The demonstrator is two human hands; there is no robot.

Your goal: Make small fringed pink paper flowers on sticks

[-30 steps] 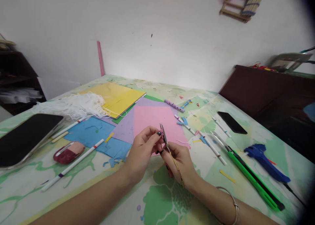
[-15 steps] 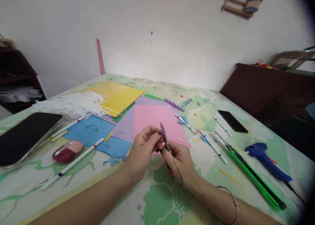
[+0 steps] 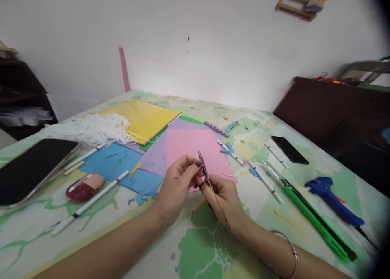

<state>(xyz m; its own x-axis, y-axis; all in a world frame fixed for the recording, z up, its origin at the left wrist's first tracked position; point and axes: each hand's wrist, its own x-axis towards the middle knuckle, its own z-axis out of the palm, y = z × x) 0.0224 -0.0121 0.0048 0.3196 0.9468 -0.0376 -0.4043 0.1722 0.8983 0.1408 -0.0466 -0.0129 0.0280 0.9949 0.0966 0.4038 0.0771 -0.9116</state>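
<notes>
My right hand [image 3: 224,199] is closed round a pair of small scissors [image 3: 204,171] with gold handles, the blades pointing up and away from me. Close beside the blades, my left hand [image 3: 179,185] pinches a small pink piece, mostly covered by the fingertips; I take it for paper. Both hands are held over the near edge of a pink sheet of paper [image 3: 191,142]. Under that sheet lie a purple sheet [image 3: 152,159] and blue paper [image 3: 106,161] with cut scraps around it.
White yarn [image 3: 88,128] lies by a yellow pad [image 3: 143,118]. On the left are a phone [image 3: 33,169], a pink-and-maroon case [image 3: 85,186] and a white marker [image 3: 91,203]. On the right are a green utility knife [image 3: 317,218], a blue glue gun [image 3: 335,201] and another phone [image 3: 289,149].
Hands and scissors hold almost the same pose around the pink piece. The whole view has shifted very slightly.
</notes>
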